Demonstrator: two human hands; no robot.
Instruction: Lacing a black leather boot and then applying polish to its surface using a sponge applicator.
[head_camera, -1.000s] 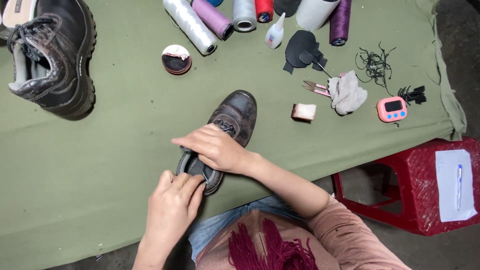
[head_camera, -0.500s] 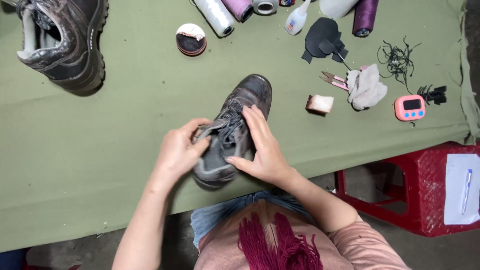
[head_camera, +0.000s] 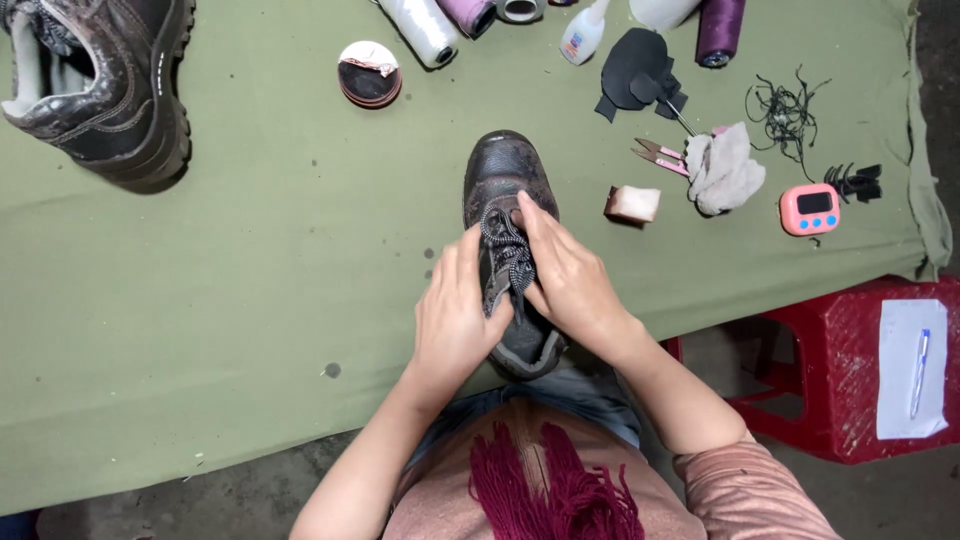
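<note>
A dark worn leather shoe (head_camera: 503, 172) stands upright near the table's front edge, toe pointing away from me. My left hand (head_camera: 455, 315) presses against its left side and my right hand (head_camera: 567, 280) against its right side, both with fingers on the speckled laces (head_camera: 505, 245) at the tongue. Both hands grip the shoe's upper around the lacing. The heel sits just over the edge of the green table cloth (head_camera: 250, 260).
A second dark shoe (head_camera: 105, 85) lies at the far left. Thread spools (head_camera: 425, 25), a round tin (head_camera: 368, 73), glue bottle (head_camera: 582, 32), black leather scraps (head_camera: 635, 68), snips (head_camera: 660, 155), rag (head_camera: 722, 168), sponge block (head_camera: 632, 203), pink timer (head_camera: 810, 209). A red stool (head_camera: 850, 370) stands right.
The shoe has been turned from lying tilted on its side to upright with its toe pointing away. Both hands have shifted onto the laces.
</note>
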